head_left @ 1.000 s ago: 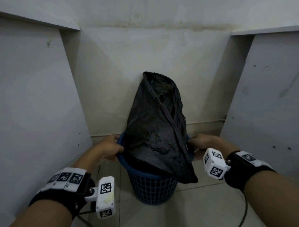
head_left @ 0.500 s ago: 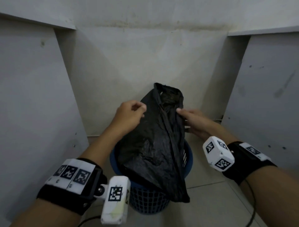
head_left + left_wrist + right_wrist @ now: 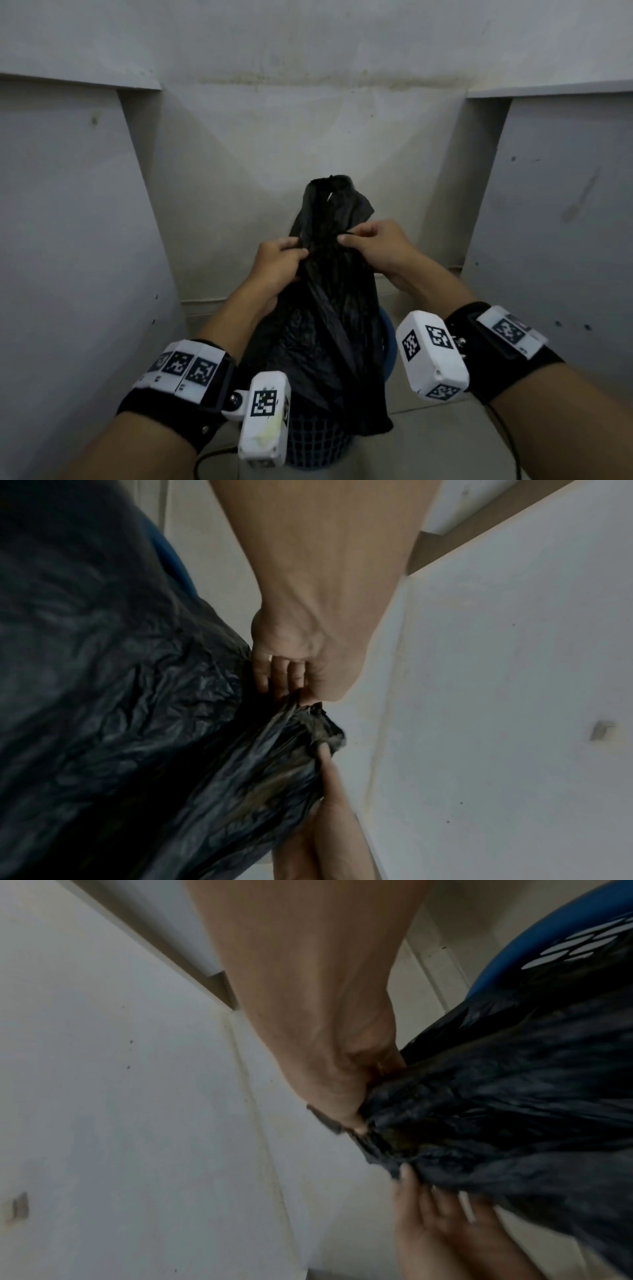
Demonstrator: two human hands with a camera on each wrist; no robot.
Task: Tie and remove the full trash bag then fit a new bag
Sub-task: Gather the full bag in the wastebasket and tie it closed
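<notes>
A full black trash bag (image 3: 329, 308) stands up out of a blue mesh basket (image 3: 388, 342) on the floor, with its top bunched into a narrow neck. My left hand (image 3: 298, 251) grips the neck from the left, fingers curled into the plastic. Opposite it, my right hand (image 3: 346, 238) pinches the neck from the right. In the left wrist view the bag (image 3: 137, 723) fills the left side, and both hands meet at its crumpled top. In the right wrist view the bag (image 3: 514, 1123) hangs over the basket rim (image 3: 514, 947). The bag's contents are hidden.
The basket stands in a narrow alcove, against the back wall (image 3: 308, 137). Grey panels close it in on the left (image 3: 68, 240) and right (image 3: 565, 222). Pale floor tiles (image 3: 445, 438) show in front of the basket. A loose flap of the bag (image 3: 373, 421) hangs over the basket's front.
Both hands left the basket rim, rose up the bag's sides and closed on its upper part. The bag's top has been gathered from a wide opening into a narrow neck.
</notes>
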